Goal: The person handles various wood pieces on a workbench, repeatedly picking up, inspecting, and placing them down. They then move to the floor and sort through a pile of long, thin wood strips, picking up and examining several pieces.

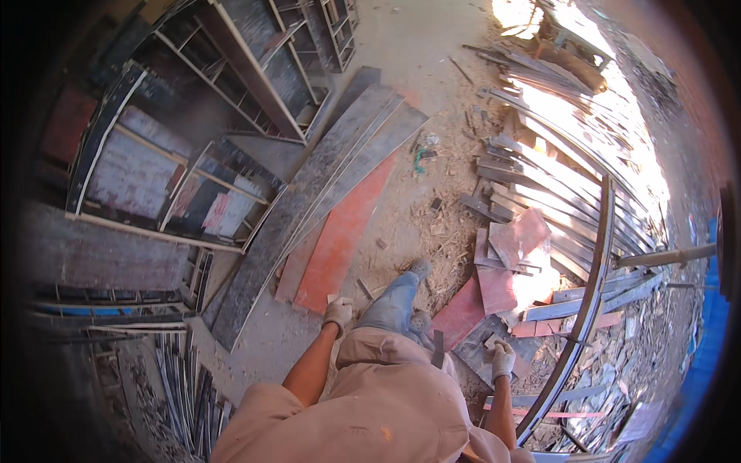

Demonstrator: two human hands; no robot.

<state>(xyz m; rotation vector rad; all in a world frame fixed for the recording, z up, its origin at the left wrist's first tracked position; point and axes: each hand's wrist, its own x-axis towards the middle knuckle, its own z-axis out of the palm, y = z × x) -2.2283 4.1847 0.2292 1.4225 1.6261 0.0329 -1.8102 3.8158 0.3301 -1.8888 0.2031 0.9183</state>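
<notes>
My left hand (338, 315), in a pale work glove, is closed beside my left hip. A small pale piece (333, 299), possibly wood, sticks out at its fingers. On the other side my right hand (502, 360), gloved too, is curled round a small pale flat piece (492, 340). Just beyond the left hand lies a long orange-red board (343, 239), partly under long grey boards (324, 174). Near the right hand, a dark panel (480, 349) and a red panel (458, 312) lie on the ground. A short dark strip (438, 349) shows against my shirt.
Framed formwork panels (166, 177) are stacked at the left. To the right lie a heap of planks (532, 185) and broken red boards (521, 239). A long curved-looking beam (594, 285) stands beyond my right arm. Wood chips (440, 231) litter the floor ahead.
</notes>
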